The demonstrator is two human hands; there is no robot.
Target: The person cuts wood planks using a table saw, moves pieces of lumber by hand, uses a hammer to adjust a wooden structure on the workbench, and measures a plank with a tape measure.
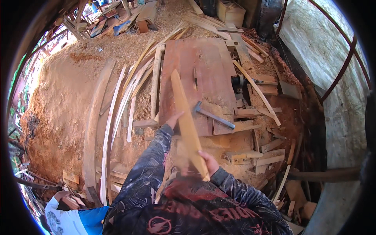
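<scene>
A long, smooth wooden board (pixel 184 113) slants across my front, its far end over a reddish-brown wooden tabletop (pixel 176 55) and its near end close to my body. My right hand (pixel 210 162) is closed round the board's right edge near that close end. Farther up, my left hand (pixel 174 119) meets the left edge with its fingers, partly hidden by the board, and appears to grip it. Just right of the board, a hammer (pixel 214 116) lies on the tabletop. A thin dark blade or slot (pixel 195 78) shows in the middle of the top.
Long wood strips (pixel 117 105) lie left of the table. Offcuts (pixel 270 156) and a dark motor-like part (pixel 237 81) are at its right. Sawdust (pixel 58 90) covers the ground. Another person (pixel 70 215) is at the lower left. A pale sheet (pixel 313 43) hangs at right.
</scene>
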